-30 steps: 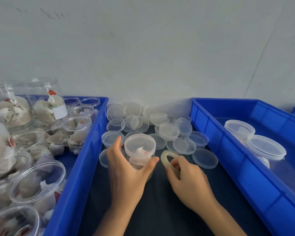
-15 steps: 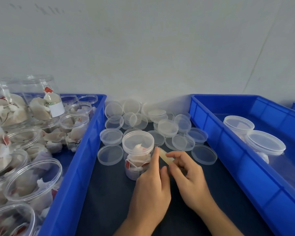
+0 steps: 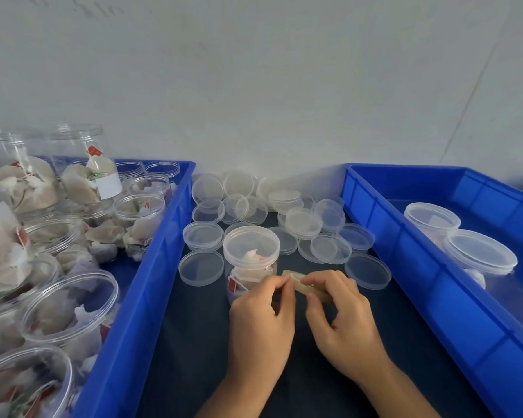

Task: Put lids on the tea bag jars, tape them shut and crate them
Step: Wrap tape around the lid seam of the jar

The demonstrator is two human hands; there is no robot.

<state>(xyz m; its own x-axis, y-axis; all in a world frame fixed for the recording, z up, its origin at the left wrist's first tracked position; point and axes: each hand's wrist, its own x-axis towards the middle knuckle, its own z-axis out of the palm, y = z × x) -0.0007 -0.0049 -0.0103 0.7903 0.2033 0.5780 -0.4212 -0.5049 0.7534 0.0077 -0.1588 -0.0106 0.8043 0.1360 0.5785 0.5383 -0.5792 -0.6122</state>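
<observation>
A small roll of pale translucent tape (image 3: 305, 285) is pinched between the two hands over the dark blue tabletop (image 3: 194, 342). It is grasped by the right hand (image 3: 346, 322) with thumb and curled fingers round its near side, while its far end is pinched by the fingertips of the left hand (image 3: 261, 322); whether a loose end of tape is being peeled there cannot be told at this sharpness.

Just beyond the left hand's grip, touching or nearly touching its knuckles, a small clear plastic jar of tea bags (image 3: 249, 267) is seen standing upright with its translucent round lid (image 3: 251, 244) already on.

Behind and to both sides of that jar, a scatter of loose clear round lids (image 3: 304, 223) is spread over the tabletop, some overlapping.

Well to the right of the right hand, a blue plastic crate (image 3: 405, 267) is found, in which two lidded clear jars (image 3: 479, 256) are lying. To the left of the left hand, a second blue plastic crate (image 3: 151, 267) is crowded with open clear jars of tea bags (image 3: 70, 303).
</observation>
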